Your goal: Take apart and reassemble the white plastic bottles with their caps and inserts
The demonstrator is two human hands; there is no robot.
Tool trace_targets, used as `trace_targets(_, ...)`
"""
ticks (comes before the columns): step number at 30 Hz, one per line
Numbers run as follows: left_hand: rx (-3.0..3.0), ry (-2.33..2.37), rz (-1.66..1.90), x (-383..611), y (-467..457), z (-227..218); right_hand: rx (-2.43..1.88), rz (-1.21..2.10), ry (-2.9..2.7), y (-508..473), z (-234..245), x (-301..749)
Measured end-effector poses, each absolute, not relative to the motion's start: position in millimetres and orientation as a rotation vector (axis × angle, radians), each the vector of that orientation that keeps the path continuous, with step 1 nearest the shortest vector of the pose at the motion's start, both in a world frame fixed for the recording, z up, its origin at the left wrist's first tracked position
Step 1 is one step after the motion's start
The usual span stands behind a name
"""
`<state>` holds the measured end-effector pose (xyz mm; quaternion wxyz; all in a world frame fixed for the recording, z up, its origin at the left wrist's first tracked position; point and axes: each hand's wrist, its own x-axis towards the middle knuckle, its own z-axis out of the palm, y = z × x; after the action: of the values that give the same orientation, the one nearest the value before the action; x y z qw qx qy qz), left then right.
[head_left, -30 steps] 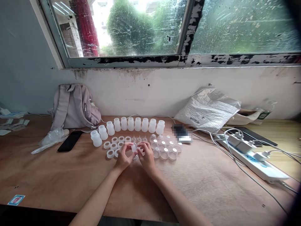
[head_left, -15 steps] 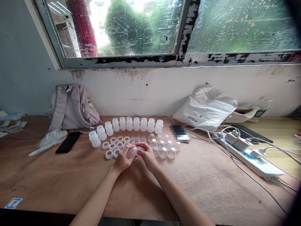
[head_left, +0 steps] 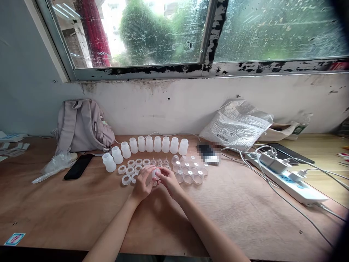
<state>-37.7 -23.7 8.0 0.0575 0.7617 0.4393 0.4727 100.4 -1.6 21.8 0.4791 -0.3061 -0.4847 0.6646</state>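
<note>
My left hand (head_left: 143, 183) and my right hand (head_left: 169, 181) meet over the table, fingers closed around a translucent bottle ring (head_left: 155, 172). Its round face shows between the fingertips; whether a teat sits inside it I cannot tell. Left of my hands lie several loose white rings (head_left: 126, 179), some partly covered by my left hand. Just beyond the fingers stand a few clear pointed teats (head_left: 159, 161). To the right are several transparent domed caps (head_left: 188, 177). Behind all these, small frosted bottles (head_left: 149, 144) stand upright in a curved row.
A black phone (head_left: 79, 166) and a crumpled plastic bag (head_left: 57, 162) lie left, before a backpack (head_left: 84, 125). Rightward, a white power strip (head_left: 297, 187) trails cables across the wooden table (head_left: 240, 207). A silver mailer bag (head_left: 237, 123) rests against the wall.
The ring has turned between my fingers, so its round face shows instead of its ridged side. Both hands stay in nearly the same place. The view has shifted slightly.
</note>
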Motion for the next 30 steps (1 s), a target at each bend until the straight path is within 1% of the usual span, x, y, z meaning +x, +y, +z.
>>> trace_targets(5, 2.23, 1.452, 1.38, -33, -21, 5, -0.872, 1.348, -1.314, 4, 18, 101)
trace_targets(17, 1.978, 1.586, 1.359, -29, -18, -2, -0.889, 1.131, -1.488, 8, 4, 99)
trace_targets(24, 2.023, 1.548, 1.41, -29, -21, 2, -0.921, 1.043, -1.586, 2, 8, 97)
trace_targets(30, 1.981, 1.564, 1.45, -27, -21, 2, -0.966, 0.876, -1.677, 4, 6, 99)
